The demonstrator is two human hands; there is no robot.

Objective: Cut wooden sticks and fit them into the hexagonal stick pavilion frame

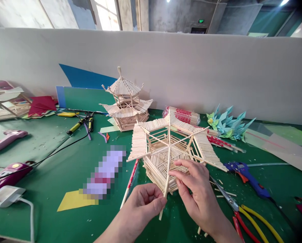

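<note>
Stick model near the middle of the front edge of the green counter, with slatted roof panels at back and sides and bare spokes between. Left hand pinching a thin stick pointed toward the front edge; right hand with fingers bent beside the front spoke (firm grasp or light touch: impossible to tell). Behind, toward the back edge, tiered pagoda; toward the right edge, blue glue gun.
</note>
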